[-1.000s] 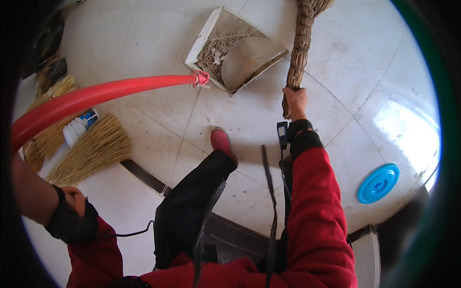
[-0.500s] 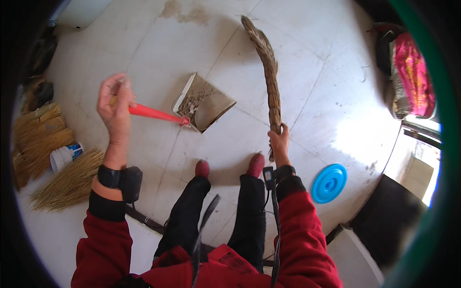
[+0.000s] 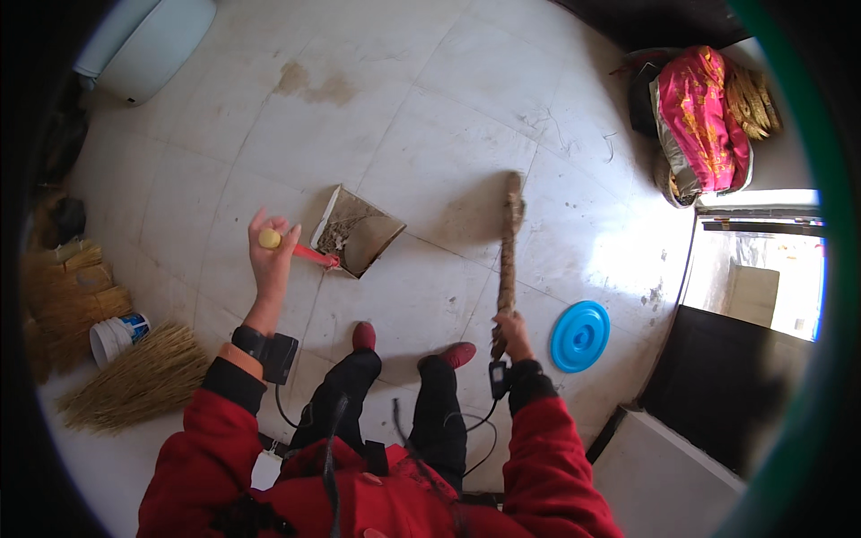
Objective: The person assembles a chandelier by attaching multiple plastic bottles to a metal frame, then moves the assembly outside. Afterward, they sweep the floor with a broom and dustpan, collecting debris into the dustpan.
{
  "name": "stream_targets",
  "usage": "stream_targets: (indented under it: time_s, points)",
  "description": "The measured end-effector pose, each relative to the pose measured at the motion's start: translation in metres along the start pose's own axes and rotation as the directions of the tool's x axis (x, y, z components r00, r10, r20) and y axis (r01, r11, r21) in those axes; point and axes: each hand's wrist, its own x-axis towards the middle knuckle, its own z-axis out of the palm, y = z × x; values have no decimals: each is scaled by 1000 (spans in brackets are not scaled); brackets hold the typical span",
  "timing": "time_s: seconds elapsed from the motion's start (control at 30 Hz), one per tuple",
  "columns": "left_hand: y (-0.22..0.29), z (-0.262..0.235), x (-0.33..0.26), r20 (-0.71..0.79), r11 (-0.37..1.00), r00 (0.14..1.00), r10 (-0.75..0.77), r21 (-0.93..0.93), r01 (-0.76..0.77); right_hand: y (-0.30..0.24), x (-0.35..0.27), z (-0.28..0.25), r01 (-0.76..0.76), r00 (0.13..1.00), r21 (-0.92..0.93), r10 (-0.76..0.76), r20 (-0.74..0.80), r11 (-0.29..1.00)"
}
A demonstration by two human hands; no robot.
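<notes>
Dustpan [image 3: 374,240] seems steady: red handle [image 3: 314,256] looks steeper now; your left hand [image 3: 271,262] curls fingers round it, right hand [image 3: 515,335] clamps the broom [image 3: 508,264].

No wording or number can be read here. A blue label [image 3: 138,325] wraps part of the white plastic bucket [image 3: 108,343] at the left (its print is too small and blurred to make out).

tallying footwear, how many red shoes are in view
2: left red shoe and right red shoe, both worn, lower than the dustpan in view; dark edges may hide others.
</notes>
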Motion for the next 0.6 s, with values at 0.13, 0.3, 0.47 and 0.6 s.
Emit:
stream_targets:
  time_s: [0.13, 0.3, 0.47, 0.6]
  points:
    - [-16, 4, -21, 57, 945, 944, -324, 72, 320, 12, -39, -30, 52, 981, -120, -28, 191, 991]
    - [3, 27, -20, 47, 892, 896, -441, 132, 432, -9, -80, -79, 124, 954, -110, -88, 287, 986]
    - [37, 81, -32, 118, 919, 923, -367, 200, 340, -16, -92, -161, 139, 973, 14, -139, 182, 990]
    - [70, 109, -47, 129, 887, 891, -435, 230, 400, -12, -92, -221, 112, 991, 184, -123, 48, 976]
